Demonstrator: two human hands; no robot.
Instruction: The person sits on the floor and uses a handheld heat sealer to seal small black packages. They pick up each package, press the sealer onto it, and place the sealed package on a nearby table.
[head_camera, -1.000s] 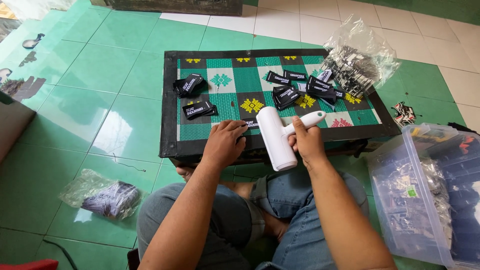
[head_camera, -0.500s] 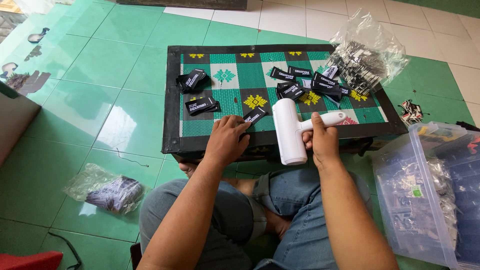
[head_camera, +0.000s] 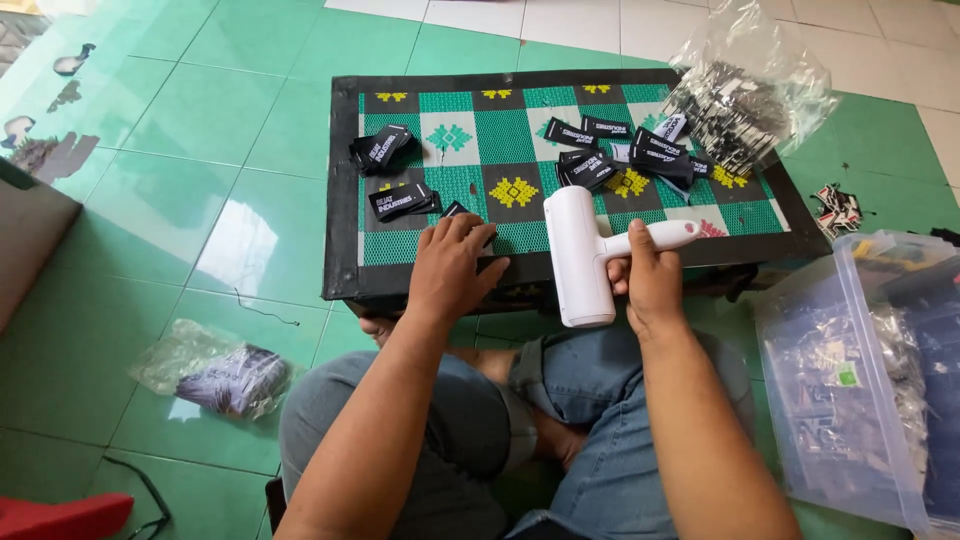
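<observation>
I sit on the floor at a low table (head_camera: 345, 200) with a green, white and black patterned top. My right hand (head_camera: 650, 280) grips the handle of a white lint roller (head_camera: 578, 255), its drum pointing toward me over the table's near edge. My left hand (head_camera: 452, 265) rests flat on the table, its fingers on a small black fabric label (head_camera: 458, 210). More black labels lie in small stacks at the left (head_camera: 380, 150), (head_camera: 403, 200) and scattered at the right (head_camera: 620, 150).
A clear plastic bag of black labels (head_camera: 745, 105) sits on the table's far right corner. A clear plastic bin (head_camera: 850, 370) stands on the floor at my right. Another bag of dark items (head_camera: 215, 372) lies on the green tiles at my left.
My right hand has drawn the lint roller a little nearer to me. My left hand has stayed on the label by the table's near edge. The camera view shifted slightly.
</observation>
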